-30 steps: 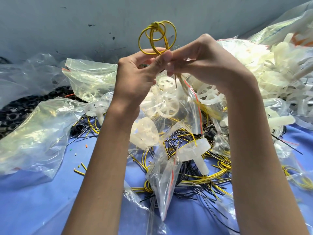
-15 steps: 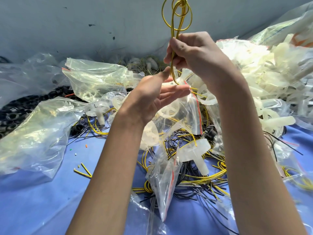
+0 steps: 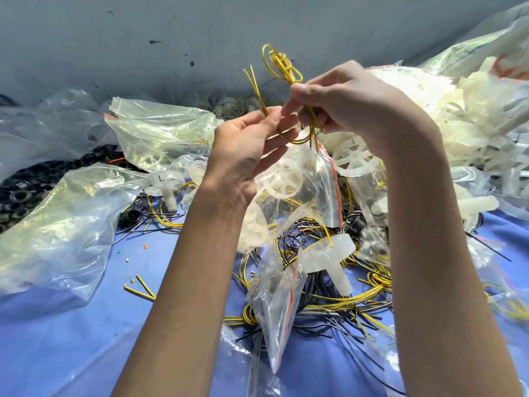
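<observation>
Yellow wire [image 3: 280,59], thin, glossy, knotted into loops, pinched in the grip of right hand [image 3: 352,107] and left hand [image 3: 246,144].

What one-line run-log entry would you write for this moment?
item: yellow wire, knotted coil on top | left hand: pinches loose ends | right hand: grips below coil | underneath: plastic bags, blue table

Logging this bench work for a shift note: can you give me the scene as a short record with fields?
work: yellow wire, held up off the table
left grip: pinches its free ends, which point up
right grip: pinches it just below the knotted coil
below: clear zip bags, white plastic wheels, loose black and yellow wires
surface: blue table
</observation>
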### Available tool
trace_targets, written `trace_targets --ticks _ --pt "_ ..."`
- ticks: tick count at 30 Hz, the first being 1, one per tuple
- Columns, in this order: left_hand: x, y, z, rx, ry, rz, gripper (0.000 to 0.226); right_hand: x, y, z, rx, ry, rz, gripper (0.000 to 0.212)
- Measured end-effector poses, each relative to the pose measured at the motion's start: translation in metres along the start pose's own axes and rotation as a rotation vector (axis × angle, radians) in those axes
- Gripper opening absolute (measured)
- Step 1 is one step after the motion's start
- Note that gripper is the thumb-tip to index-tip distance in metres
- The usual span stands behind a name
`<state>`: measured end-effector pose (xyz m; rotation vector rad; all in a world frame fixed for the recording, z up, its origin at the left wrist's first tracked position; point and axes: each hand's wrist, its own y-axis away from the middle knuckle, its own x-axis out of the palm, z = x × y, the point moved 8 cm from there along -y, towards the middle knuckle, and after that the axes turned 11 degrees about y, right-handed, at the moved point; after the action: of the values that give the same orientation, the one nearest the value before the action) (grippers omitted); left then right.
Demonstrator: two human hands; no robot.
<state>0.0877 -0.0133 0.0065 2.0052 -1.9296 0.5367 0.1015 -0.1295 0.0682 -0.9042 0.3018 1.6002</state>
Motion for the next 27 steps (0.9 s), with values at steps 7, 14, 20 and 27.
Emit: trace_targets --ticks 7,14,20,27 --pt "0.002 0.003 -0.005 0.031 -0.001 -0.028 0.019 0.007 -0.006 -0.002 -0.039 0.214 -0.026 0.026" --pt "0.007 0.002 -0.012 0.065 0.149 -0.043 0.026 0.016 -0.006 0.005 -0.177 0.267 0.049 0.023" --pt "0.001 0.005 -0.016 0.116 -0.085 -0.116 0.03 0.025 -0.007 0.014 -0.261 0.353 0.004 0.03" --pt "0.002 0.004 -0.015 0.127 0.056 -0.144 0.03 0.029 -0.009 0.024 -0.329 0.351 -0.05 0.026"
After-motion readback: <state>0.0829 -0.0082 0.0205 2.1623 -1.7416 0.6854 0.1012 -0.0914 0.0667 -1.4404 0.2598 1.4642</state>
